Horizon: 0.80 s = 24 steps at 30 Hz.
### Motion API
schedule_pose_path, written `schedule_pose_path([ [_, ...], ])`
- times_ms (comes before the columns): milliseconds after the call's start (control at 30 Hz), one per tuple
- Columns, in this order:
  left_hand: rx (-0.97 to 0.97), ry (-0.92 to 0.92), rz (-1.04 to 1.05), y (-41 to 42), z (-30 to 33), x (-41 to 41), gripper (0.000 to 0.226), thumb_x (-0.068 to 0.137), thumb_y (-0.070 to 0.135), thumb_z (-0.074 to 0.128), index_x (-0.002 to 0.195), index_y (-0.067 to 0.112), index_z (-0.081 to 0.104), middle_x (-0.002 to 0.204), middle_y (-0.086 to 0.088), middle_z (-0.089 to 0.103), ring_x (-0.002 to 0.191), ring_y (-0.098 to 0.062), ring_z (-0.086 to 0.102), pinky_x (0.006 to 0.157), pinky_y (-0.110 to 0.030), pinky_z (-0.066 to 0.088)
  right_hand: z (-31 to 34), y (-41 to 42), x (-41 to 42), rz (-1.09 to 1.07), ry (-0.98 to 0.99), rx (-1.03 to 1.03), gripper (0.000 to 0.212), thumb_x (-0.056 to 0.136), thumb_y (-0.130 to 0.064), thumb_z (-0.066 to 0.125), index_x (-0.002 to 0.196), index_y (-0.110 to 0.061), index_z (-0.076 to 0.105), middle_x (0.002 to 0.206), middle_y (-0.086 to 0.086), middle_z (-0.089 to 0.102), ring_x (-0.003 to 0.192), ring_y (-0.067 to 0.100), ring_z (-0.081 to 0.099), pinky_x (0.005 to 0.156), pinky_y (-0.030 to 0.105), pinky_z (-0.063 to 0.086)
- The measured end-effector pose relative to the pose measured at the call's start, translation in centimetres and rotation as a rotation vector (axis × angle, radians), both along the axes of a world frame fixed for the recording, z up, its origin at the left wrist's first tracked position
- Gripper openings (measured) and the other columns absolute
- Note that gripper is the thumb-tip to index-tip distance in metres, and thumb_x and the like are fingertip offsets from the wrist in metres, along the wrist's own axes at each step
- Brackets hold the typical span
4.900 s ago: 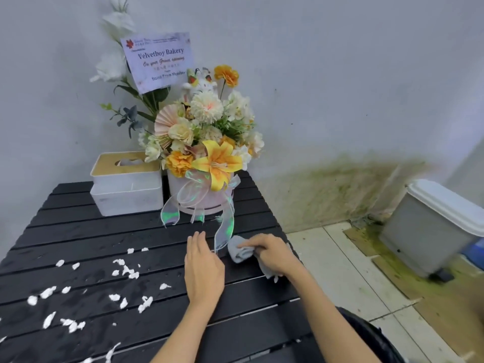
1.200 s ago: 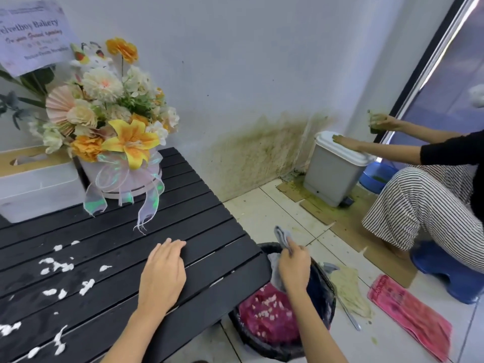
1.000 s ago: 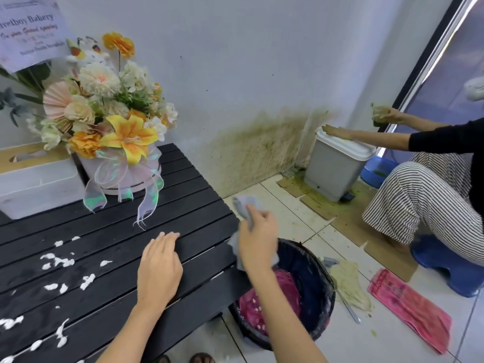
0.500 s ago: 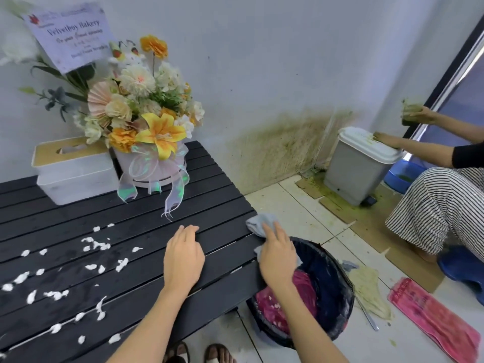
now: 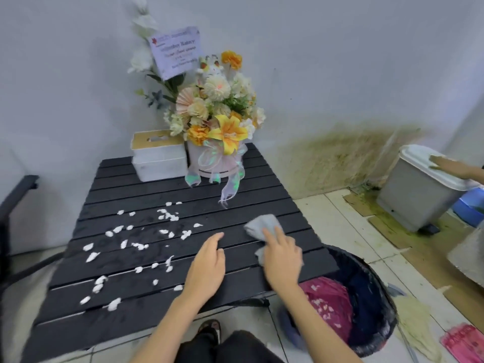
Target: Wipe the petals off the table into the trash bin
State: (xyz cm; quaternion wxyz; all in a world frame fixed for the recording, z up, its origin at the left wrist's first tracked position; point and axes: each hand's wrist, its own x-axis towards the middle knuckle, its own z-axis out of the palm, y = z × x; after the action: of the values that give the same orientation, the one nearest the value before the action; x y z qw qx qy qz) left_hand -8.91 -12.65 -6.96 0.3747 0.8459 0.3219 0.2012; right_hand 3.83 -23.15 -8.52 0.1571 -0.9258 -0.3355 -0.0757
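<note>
The right hand (image 5: 281, 260) presses a grey cloth (image 5: 262, 226) flat on the black slatted bench (image 5: 235, 189), fingers (image 5: 271, 235) extended over it, apparently set for a sweep. The left hand (image 5: 207, 268) rests palm-down, fingers relaxed and holding nothing, likely steadying the bench. White petals (image 5: 136, 244) lie scattered left of both hands' fingers, apart from the cloth. The trash bin (image 5: 372, 292) stands below the right wrist, at the bench's edge.
</note>
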Motion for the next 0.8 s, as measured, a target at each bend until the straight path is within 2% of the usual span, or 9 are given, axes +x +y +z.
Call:
schedule_pose_path([
  [100,0.011,-0.024,0.033,0.8,0.7,-3.7,0.039,0.097,0.022,0.034,0.136,0.023,0.038,0.14,0.009,0.042,0.13,-0.008,0.037,0.104,-0.021,0.026,0.2,-1.9,1.3,-0.128,0.06,0.048,0.044,0.078,-0.013,0.038,0.114,-0.019,0.064,0.122,0.013,0.062,0.087,0.038,0.059,0.068,0.042,0.047],
  [200,0.029,-0.084,0.182,2.0,1.4,-8.7,0.034,0.096,0.016,0.039,0.127,0.022,0.049,0.128,0.009,0.054,0.119,-0.008,0.047,0.099,-0.023,0.033,1.6,-0.8,1.4,-0.177,0.206,0.148,0.041,0.091,-0.005,0.038,0.129,-0.014,0.053,0.133,0.017,0.05,0.109,0.04,0.044,0.086,0.042,0.038],
  [367,0.076,-0.138,0.5,5.6,1.9,-17.1,0.034,0.091,0.004,0.04,0.116,0.018,0.058,0.113,-0.005,0.064,0.1,-0.022,0.058,0.092,-0.031,0.043,5.9,6.7,-7.2,0.092,0.35,0.438,0.034,0.087,-0.007,0.045,0.113,-0.007,0.066,0.103,0.025,0.06,0.095,0.042,0.054,0.072,0.037,0.043],
  [467,0.054,-0.163,0.662,7.8,1.9,-20.6,0.036,0.089,-0.001,0.038,0.114,0.015,0.059,0.117,-0.002,0.063,0.107,-0.018,0.055,0.091,-0.028,0.04,6.8,11.3,-15.1,0.297,0.418,0.419,0.03,0.09,-0.014,0.044,0.111,-0.01,0.065,0.106,0.019,0.056,0.101,0.035,0.053,0.077,0.037,0.046],
  [533,0.013,-0.206,0.741,8.7,1.5,-22.1,0.036,0.088,-0.003,0.038,0.113,0.013,0.059,0.115,-0.004,0.063,0.103,-0.017,0.056,0.087,-0.027,0.04,6.2,13.5,-20.3,0.391,0.455,0.353,0.031,0.093,-0.017,0.042,0.117,-0.012,0.06,0.116,0.013,0.05,0.109,0.029,0.046,0.085,0.035,0.044],
  [600,-0.011,-0.229,0.772,9.2,1.0,-22.9,0.037,0.088,-0.005,0.037,0.114,0.011,0.058,0.114,-0.006,0.063,0.1,-0.015,0.054,0.085,-0.026,0.039,4.7,15.0,-24.9,0.458,0.465,0.249,0.032,0.091,-0.015,0.044,0.12,-0.018,0.056,0.117,0.011,0.048,0.109,0.029,0.044,0.085,0.037,0.044],
  [667,-0.011,-0.23,0.792,9.6,0.2,-23.1,0.037,0.088,-0.005,0.037,0.116,0.01,0.056,0.116,-0.007,0.061,0.104,-0.018,0.054,0.086,-0.027,0.039,3.1,15.7,-28.1,0.511,0.387,0.203,0.03,0.078,-0.014,0.058,0.106,-0.024,0.059,0.102,0.01,0.056,0.094,0.031,0.055,0.071,0.039,0.048],
  [733,-0.002,-0.198,0.818,9.9,-0.9,-22.9,0.039,0.088,-0.003,0.037,0.12,0.011,0.053,0.12,-0.007,0.06,0.108,-0.021,0.054,0.088,-0.029,0.04,1.8,15.9,-28.9,0.604,0.281,0.056,0.036,0.054,-0.027,0.074,0.087,-0.034,0.062,0.083,0.001,0.061,0.072,0.023,0.06,0.057,0.03,0.048],
  [800,0.021,-0.153,0.808,10.1,-2.0,-22.4,0.041,0.089,-0.002,0.036,0.124,0.013,0.05,0.123,-0.007,0.058,0.11,-0.023,0.054,0.089,-0.032,0.041,1.0,16.1,-27.8,0.642,0.199,-0.009,0.045,0.041,-0.032,0.074,0.085,-0.038,0.064,0.08,-0.004,0.062,0.064,0.017,0.058,0.052,0.024,0.046],
])
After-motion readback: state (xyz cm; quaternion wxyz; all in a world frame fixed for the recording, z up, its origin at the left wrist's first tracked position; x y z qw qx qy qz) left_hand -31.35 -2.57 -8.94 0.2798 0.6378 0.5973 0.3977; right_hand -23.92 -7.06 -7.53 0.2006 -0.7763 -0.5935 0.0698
